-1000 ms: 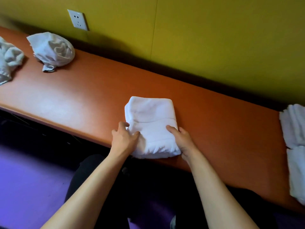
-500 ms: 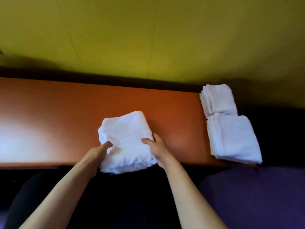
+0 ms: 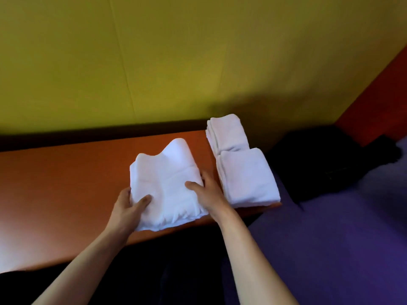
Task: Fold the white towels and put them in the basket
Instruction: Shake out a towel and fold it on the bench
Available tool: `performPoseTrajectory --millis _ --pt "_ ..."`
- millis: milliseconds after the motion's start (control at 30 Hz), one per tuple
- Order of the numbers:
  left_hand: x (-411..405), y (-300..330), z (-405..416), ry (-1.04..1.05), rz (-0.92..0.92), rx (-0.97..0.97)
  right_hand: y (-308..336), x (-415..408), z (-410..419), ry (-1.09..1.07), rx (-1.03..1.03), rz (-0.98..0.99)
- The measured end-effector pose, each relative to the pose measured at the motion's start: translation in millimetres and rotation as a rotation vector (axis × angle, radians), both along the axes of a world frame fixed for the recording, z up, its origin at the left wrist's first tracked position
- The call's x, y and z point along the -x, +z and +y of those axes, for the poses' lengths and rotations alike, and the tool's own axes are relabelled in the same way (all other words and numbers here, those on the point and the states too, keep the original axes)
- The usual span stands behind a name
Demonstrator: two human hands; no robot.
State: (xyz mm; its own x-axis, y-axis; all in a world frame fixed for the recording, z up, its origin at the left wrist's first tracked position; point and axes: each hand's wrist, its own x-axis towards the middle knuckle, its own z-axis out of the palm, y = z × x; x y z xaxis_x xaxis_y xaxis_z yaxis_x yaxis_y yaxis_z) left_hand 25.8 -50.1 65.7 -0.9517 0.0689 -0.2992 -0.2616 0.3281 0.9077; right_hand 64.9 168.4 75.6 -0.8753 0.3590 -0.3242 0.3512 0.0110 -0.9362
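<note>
The left hand [image 3: 128, 205] and the right hand [image 3: 208, 194] each grip one side of the folded towel [image 3: 166, 183], lifted a little over the orange table [image 3: 66, 183]. Two folded piles [image 3: 244, 170] sit just right of the towel. Hold both sides level so it stays neat. No basket shows.
</note>
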Motion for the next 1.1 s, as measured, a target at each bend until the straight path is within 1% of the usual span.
performPoseTrajectory --millis 133,233,300,333,400,500,567,633,733,833,867,900,1000,1033,1100 --pt "-7 22 63 -0.145 0.174 -0.097 30 -19 61 -0.122 -0.075 0.058" --pt "-9 33 105 -0.261 0.241 -0.110 45 -34 98 -0.256 -0.105 0.115" --pt "-5 41 128 -0.370 0.288 -0.101 50 -45 121 -0.376 -0.086 0.138" --pt "0 46 139 -0.442 0.307 -0.091 50 -51 132 -0.436 -0.042 0.141" --pt "15 58 155 -0.610 0.333 -0.058 49 -63 150 -0.499 0.066 0.125" --pt "44 71 180 -0.832 0.323 0.020 39 -81 165 -0.536 0.123 0.153" --pt "64 78 199 -0.931 0.329 0.133 31 -88 166 -0.582 0.181 0.161" --pt "81 84 219 -0.998 0.370 0.289 24 -90 163 -0.621 0.248 0.179" --pt "97 95 248 -1.044 0.418 0.455 11 -88 160 -0.703 0.312 0.177" --pt "104 89 272 -1.026 0.486 0.563 -8 -82 165 -0.753 0.265 0.111" --pt "104 82 277 -1.013 0.506 0.584 -14 -81 165 -0.758 0.266 0.075" --pt "103 70 280 -1.008 0.487 0.610 -20 -80 164 -0.767 0.275 0.043" --pt "98 30 273 -1.048 0.362 0.683 -35 -78 160 -0.793 0.262 0.000" --pt "99 19 268 -1.024 0.366 0.678 -37 -78 159 -0.801 0.266 0.001" --pt "98 3 258 -0.897 0.426 0.672 -40 -76 158 -0.824 0.313 0.011"
